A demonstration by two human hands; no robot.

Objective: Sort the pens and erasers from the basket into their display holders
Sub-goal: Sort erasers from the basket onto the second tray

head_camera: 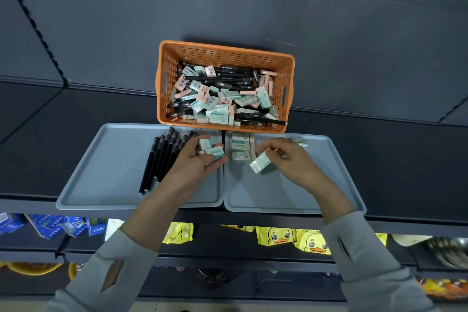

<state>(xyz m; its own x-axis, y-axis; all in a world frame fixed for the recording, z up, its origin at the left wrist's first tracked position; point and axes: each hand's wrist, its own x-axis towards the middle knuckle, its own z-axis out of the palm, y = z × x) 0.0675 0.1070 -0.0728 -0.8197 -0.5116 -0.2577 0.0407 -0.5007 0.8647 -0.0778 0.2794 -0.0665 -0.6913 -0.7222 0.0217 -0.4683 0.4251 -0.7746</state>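
Orange basket (225, 49) is well stocked, so sorting's mid-run. Just in front of it sits the right tray (291, 192), taking erasers. The right hand (291, 157) has its grip pinched on one eraser (260, 163), which needs squaring beside the row (240, 147). Left hand (195, 167) cups spare erasers (212, 149), perhaps three, fingers curled round them

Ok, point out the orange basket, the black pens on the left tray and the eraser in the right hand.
orange basket (228, 57), head view, far perforated wall.
black pens (160, 159), head view, middle of the barrels.
eraser (260, 163), head view, wrapper face below the right hand (290, 159) fingertips.
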